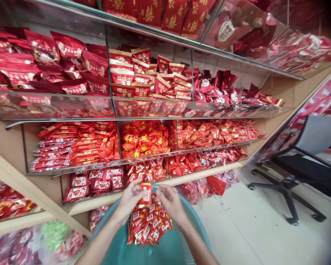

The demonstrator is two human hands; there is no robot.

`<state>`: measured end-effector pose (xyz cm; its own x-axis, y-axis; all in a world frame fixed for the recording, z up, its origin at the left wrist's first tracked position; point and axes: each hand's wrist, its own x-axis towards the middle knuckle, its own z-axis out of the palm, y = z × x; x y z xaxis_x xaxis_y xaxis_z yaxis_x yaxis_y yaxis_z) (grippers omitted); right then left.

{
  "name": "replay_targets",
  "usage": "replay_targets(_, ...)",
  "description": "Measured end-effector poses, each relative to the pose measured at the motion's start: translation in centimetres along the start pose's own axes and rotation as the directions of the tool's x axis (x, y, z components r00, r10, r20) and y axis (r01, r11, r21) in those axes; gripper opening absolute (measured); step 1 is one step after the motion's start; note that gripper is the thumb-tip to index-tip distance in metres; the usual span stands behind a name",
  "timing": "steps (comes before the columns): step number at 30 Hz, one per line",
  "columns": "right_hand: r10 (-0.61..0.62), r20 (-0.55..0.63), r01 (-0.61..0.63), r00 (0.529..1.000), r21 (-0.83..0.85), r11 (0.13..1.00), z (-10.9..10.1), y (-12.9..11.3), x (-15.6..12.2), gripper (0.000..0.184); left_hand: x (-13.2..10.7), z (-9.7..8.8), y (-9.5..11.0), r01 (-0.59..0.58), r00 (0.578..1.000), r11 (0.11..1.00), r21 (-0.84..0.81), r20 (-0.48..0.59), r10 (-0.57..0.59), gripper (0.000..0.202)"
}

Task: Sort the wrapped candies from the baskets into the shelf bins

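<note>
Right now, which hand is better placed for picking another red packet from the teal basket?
Probably the right hand: it looks empty, near the packet pile in the teal basket, while the left hand holds a red packet.

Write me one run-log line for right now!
left hand: holding red packet | right hand: beside it | teal basket: below, piled packets inside | shelves: ahead, stocked

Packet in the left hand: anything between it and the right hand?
Nothing visible. The packet is in the left hand; the right hand is just beside it, across a narrow gap. The loose pile lies below, in the basin, not between them.
</note>
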<state>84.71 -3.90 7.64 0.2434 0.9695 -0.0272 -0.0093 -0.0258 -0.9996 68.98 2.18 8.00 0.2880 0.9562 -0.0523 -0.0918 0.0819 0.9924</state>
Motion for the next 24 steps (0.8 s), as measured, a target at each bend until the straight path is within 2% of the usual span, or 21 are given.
replay_targets(2,0.059,0.045,-0.061,0.997,0.06,0.996,0.2,0.2,0.0,0.045,-1.7,0.4,-0.5,0.103,0.985,0.993,-0.054,0.147,-0.094,0.061)
replay_targets(5,0.135,0.124,-0.145,0.983,0.08,0.986,0.2,1.2,-0.4,0.038,-3.0,0.8,-1.6,0.141,0.969,0.988,-0.058,0.212,-0.126,0.064)
replay_targets(11,0.215,0.151,-0.246,0.965,0.233,0.941,0.1,3.4,-2.0,0.03,-4.1,1.2,-3.4,0.208,0.97,0.975,-0.081,0.142,-0.195,0.045)
replay_targets(15,0.228,0.151,-0.262,0.962,0.271,0.926,0.1,4.2,-2.7,0.03,-4.6,1.2,-4.1,0.182,0.976,0.981,-0.065,0.129,-0.172,0.044)
replay_targets(20,0.202,0.143,-0.232,0.969,0.242,0.942,0.2,5.3,-2.9,0.031,-4.7,1.1,-4.9,0.168,0.98,0.985,-0.036,0.111,-0.163,0.045)
replay_targets(24,0.154,0.106,-0.173,0.982,0.207,0.963,0.3,5.1,-2.8,0.033,-4.8,1.0,-5.0,0.154,0.984,0.987,-0.052,0.097,-0.148,0.045)
